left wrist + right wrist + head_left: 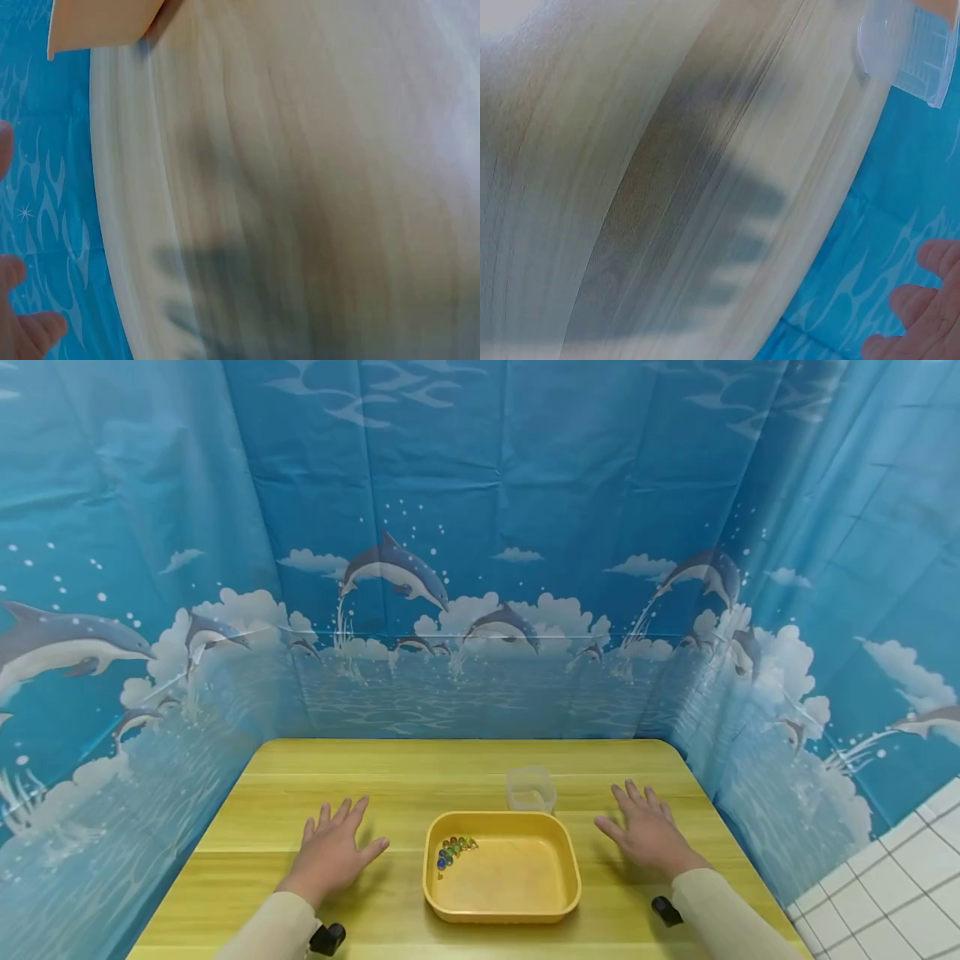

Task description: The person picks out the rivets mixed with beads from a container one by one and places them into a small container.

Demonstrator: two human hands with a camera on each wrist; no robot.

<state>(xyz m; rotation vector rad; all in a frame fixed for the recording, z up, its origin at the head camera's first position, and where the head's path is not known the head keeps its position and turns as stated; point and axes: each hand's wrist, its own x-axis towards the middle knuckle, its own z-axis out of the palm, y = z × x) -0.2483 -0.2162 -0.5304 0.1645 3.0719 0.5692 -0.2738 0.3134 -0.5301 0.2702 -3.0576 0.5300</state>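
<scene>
Left hand [328,857] and right hand [649,837] well apart, palms down, fingers [358,812] spread, both forearms [272,930] extended forward

I can pass either side of the yellow tray [512,872]; it and the clear tub [530,792] behind block the middle.

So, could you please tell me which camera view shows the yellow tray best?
The head view: it shows the whole tray, rim and inside, with the marbles in it. The left wrist view catches only part of its outside at the top; the right wrist view, just an orange sliver top right, probably the tray.
</scene>
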